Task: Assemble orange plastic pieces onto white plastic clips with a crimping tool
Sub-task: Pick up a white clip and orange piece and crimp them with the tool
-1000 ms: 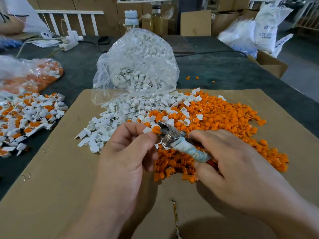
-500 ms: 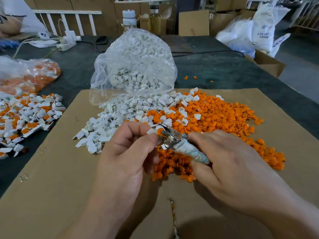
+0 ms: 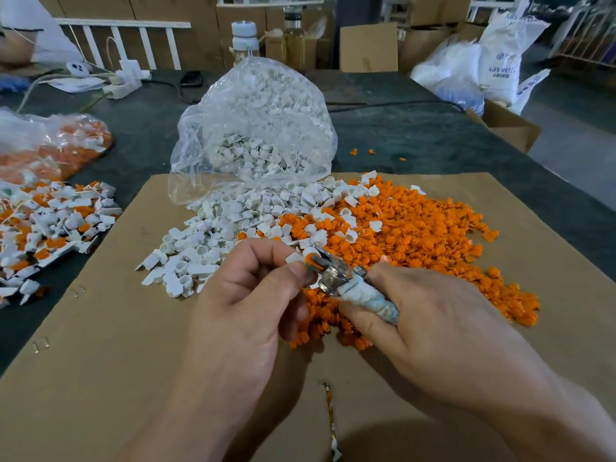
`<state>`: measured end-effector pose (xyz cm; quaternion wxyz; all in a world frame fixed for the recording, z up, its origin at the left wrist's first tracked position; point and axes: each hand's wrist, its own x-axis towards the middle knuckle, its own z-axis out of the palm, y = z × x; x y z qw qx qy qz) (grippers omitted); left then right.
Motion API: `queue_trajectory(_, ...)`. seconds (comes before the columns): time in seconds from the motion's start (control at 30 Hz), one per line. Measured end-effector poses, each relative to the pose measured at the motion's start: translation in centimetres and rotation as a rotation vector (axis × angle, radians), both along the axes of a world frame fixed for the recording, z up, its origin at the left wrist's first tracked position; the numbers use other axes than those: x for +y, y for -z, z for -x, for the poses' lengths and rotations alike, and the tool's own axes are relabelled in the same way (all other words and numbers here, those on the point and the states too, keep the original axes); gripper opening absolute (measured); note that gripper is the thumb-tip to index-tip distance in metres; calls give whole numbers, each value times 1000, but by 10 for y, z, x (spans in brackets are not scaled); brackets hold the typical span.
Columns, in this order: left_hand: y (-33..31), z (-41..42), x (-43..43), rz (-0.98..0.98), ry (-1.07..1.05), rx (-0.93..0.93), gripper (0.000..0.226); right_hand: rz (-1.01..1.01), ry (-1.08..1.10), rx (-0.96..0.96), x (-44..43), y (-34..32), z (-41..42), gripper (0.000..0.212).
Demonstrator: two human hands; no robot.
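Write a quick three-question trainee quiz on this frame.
1. True or false: the right hand holds the crimping tool while the left hand pinches a white clip at its tip.
2. The clear bag holds: A) white clips B) screws C) bottle caps.
3. Fill in: the loose orange pieces lie on a sheet of ____.
Key: 1 true; 2 A; 3 cardboard.

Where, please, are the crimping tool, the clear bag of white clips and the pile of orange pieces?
crimping tool [image 3: 365, 296], head view, on its wrapped handle behind the metal head.
clear bag [image 3: 256, 128], head view, on its bulging front wall.
orange pile [image 3: 416, 235], head view, on the heap's middle.
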<state>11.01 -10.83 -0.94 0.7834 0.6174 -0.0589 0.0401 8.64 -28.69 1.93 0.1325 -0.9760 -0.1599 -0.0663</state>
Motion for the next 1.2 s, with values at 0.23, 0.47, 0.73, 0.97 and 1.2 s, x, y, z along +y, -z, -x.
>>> queue_trajectory(0.23, -2, 1, -1, 19, -5, -8, 20, 16, 27, -57, 2, 4, -1, 41)
queue_trajectory(0.47, -1, -1, 0, 24, -99, 35, 13, -30, 19, -136, 0, 13, -8, 44)
queue_trajectory(0.73, 11, -3, 1, -302, -188, 167, 10, 225, 128, -39, -7, 21, -25, 69)
queue_trajectory(0.97, 9, 1, -6, -531, -206, 91, 10, 56, 61, -180, 4, 15, -22, 56)
queue_trajectory(1.2, 8, 8, -8, -711, -194, -218, 13, -58, -87, -225, 15, 16, -16, 36)
